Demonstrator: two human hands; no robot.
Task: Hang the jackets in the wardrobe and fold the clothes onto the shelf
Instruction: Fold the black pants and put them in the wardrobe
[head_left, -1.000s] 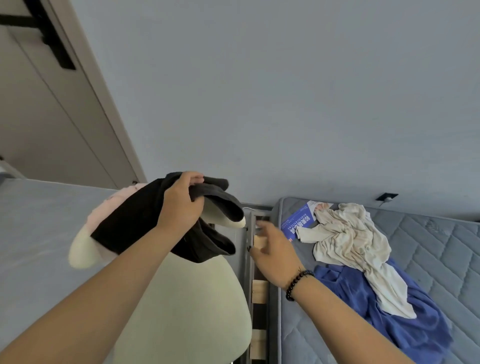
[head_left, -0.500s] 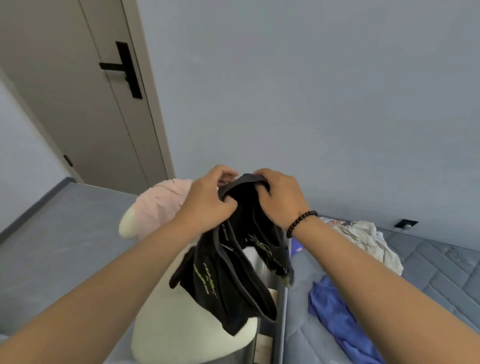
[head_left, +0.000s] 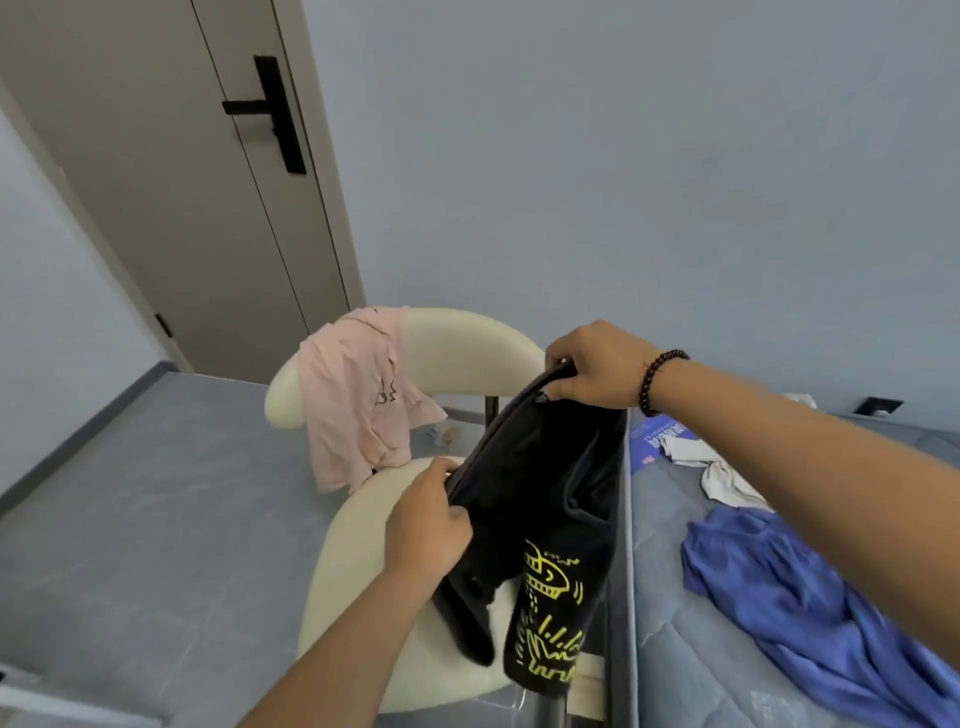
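A home bedroom: mattress (head_left: 727, 649), door (head_left: 171, 182), clothes-draped chair (head_left: 457, 343).

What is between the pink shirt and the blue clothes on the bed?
In the head view, the black garment hangs between the pink shirt and blue garment, held by both hands.

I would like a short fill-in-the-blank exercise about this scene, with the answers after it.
1. Both hands, the left hand and the right hand, hold a black garment printed in ____.
2. The pink top hangs over the back of the ____.
3. The blue garment lies on the ____.
4. The beaded bracelet is on the ____ wrist.

Answers: yellow; chair; mattress; right
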